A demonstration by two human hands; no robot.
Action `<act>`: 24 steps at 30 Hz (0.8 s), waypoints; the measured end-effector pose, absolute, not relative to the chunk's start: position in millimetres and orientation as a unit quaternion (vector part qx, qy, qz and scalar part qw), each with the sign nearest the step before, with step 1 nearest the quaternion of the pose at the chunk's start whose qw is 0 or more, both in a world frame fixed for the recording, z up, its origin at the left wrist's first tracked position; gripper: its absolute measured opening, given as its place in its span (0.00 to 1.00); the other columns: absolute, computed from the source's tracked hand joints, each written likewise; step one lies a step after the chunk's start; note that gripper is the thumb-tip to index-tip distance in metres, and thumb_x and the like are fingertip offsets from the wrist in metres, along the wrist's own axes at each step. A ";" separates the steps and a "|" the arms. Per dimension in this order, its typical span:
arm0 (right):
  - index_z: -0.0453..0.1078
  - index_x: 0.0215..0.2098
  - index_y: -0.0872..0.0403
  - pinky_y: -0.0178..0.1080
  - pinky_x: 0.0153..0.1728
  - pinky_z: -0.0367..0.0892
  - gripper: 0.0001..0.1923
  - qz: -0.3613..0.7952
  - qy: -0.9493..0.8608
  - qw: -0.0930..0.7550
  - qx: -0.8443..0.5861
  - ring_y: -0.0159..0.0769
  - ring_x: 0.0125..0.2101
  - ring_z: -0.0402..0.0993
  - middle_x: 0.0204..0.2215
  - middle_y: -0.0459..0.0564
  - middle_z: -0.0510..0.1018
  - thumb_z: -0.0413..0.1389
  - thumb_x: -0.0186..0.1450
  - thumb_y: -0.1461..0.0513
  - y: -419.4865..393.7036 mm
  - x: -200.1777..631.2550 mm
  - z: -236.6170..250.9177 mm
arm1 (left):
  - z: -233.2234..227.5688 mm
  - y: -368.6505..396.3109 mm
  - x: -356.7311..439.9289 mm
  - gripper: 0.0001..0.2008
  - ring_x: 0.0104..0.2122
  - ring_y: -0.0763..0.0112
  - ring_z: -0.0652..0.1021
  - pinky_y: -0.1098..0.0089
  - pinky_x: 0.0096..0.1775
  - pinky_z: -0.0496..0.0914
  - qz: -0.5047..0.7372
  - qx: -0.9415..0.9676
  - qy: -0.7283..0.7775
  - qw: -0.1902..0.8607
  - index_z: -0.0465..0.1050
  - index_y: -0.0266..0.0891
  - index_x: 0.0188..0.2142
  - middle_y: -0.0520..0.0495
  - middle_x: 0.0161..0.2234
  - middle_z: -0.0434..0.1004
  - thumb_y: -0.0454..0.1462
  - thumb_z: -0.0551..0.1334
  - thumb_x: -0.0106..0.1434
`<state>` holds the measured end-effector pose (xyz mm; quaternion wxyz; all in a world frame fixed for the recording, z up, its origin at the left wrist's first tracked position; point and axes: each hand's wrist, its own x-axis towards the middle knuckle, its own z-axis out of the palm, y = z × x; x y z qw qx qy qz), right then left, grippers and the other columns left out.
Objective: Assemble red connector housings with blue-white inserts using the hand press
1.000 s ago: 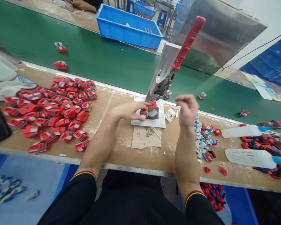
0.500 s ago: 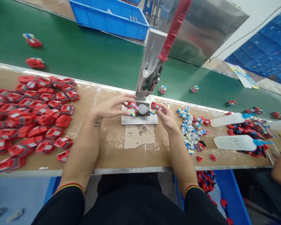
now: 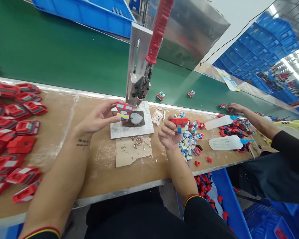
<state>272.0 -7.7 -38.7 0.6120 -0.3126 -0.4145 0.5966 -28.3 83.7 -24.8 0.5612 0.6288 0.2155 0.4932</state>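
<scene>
Green belt [image 3: 64, 56] stretches behind the red-handled metal press [image 3: 135, 84]. Before the press, the left hand [image 3: 98, 118] pinches a red, white and yellow plastic block [image 3: 124, 110]; right of it, the right hand [image 3: 168, 136] grips a red, blue and yellow plastic block [image 3: 179, 123], and a slack grip could drop either.

My right hand [image 3: 168, 135] has swung away from the metal heart [image 3: 136, 118] to right of centre, carrying its red piece [image 3: 179, 122]. The tilted toy piece [image 3: 124, 111] in my left hand [image 3: 102, 116] now sits level. Red parts [image 3: 21, 144] slide to the frame's left edge; a co-worker's hand [image 3: 235, 108] shows at right.
</scene>
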 end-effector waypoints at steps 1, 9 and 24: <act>0.75 0.49 0.43 0.37 0.19 0.49 0.25 0.593 -0.412 0.619 -0.309 0.30 0.19 0.43 0.25 0.41 0.65 0.58 0.62 0.38 -7.2 275.1 -40.2 | -26.4 84.5 -26.5 0.28 0.42 0.56 0.86 0.58 0.42 0.86 0.500 0.631 0.214 0.554 0.80 0.44 0.52 0.40 0.45 0.85 0.49 0.80 0.54; 0.65 0.64 0.42 0.43 0.34 0.72 0.27 0.374 -0.566 0.516 -0.524 0.40 0.40 0.77 0.53 0.54 0.79 0.55 0.68 0.50 88.5 310.4 -25.6 | -45.4 92.5 -13.5 0.26 0.39 0.62 0.85 0.62 0.40 0.84 0.541 0.562 0.244 0.577 0.77 0.44 0.49 0.44 0.45 0.85 0.45 0.80 0.53; 0.70 0.60 0.56 0.58 0.56 0.70 0.22 0.094 -0.762 0.281 -0.576 0.56 0.57 0.72 0.59 0.66 0.75 0.53 0.69 0.62 210.0 293.4 -11.3 | -64.4 90.8 15.3 0.26 0.46 0.59 0.86 0.56 0.52 0.80 0.543 0.615 0.349 0.452 0.73 0.39 0.57 0.38 0.50 0.85 0.37 0.72 0.59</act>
